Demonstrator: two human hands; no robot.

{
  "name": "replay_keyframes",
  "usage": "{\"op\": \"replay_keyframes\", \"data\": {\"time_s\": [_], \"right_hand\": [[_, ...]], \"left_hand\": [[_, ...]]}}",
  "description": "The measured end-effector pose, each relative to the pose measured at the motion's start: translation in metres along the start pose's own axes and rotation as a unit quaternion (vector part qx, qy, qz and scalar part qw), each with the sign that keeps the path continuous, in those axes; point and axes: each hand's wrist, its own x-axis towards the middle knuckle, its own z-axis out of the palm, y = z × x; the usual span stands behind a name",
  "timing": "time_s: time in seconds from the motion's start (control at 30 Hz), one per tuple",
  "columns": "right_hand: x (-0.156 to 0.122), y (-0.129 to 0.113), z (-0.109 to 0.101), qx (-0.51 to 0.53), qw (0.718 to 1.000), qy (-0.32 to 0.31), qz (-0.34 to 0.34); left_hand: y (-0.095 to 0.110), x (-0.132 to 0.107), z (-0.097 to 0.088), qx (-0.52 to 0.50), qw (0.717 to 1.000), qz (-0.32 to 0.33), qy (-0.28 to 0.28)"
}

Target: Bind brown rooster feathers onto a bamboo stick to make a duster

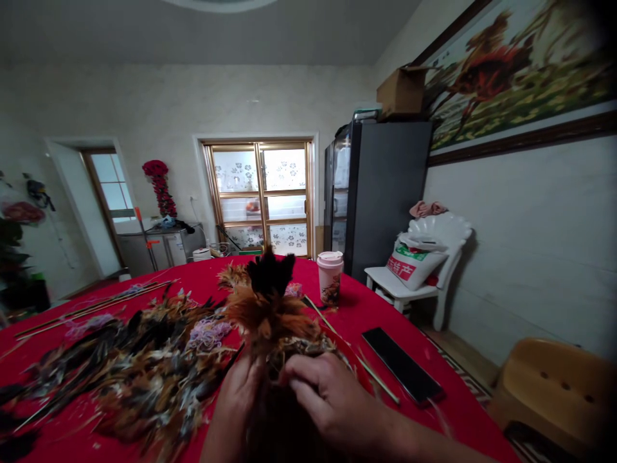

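Observation:
A feather duster (267,308) with a black tip and a ring of orange-brown feathers stands upright in front of me. My left hand (241,386) is closed round its lower part, below the orange feathers. Close beside it on the right, my right hand (328,392) is curled, with thumb and forefinger pinched together; what they hold is too small or dark to make out. The duster's lower end is lost in shadow. A red tray (369,379) with pale feathers shows partly behind my right hand. Loose brown, black and white feathers (149,379) are heaped to the left.
The round table has a red cloth (463,418). A tangle of purple yarn (209,333) lies among the feathers, and thin sticks (101,308) lie at the far left. A lidded pink cup (330,278), a black phone (402,365) and a thin stick (378,379) are on the right.

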Motion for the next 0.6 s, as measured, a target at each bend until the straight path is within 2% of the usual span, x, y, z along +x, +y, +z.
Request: {"op": "replay_keyframes", "data": {"time_s": [0.07,0.13,0.23,0.33,0.47,0.6], "right_hand": [[-0.001,-0.006,-0.002,0.0,1.0,0.007,-0.013],[-0.001,-0.011,-0.003,0.013,0.999,0.012,-0.028],[0.001,-0.014,-0.004,0.047,0.998,0.008,-0.032],[0.005,-0.014,-0.003,0.063,0.998,0.008,-0.012],[0.009,-0.019,-0.007,-0.115,0.993,-0.012,-0.011],[0.011,-0.038,-0.027,-0.254,0.962,-0.099,-0.025]], "left_hand": [[0.002,0.002,-0.004,0.092,0.995,0.023,-0.036],[0.006,0.001,-0.006,0.199,0.976,0.059,-0.067],[0.011,-0.005,-0.003,0.299,0.948,0.095,-0.06],[0.01,-0.01,0.004,0.337,0.935,0.099,-0.045],[0.005,-0.007,0.007,0.341,0.934,0.099,-0.044],[0.004,-0.003,0.003,0.347,0.927,0.109,-0.096]]}}
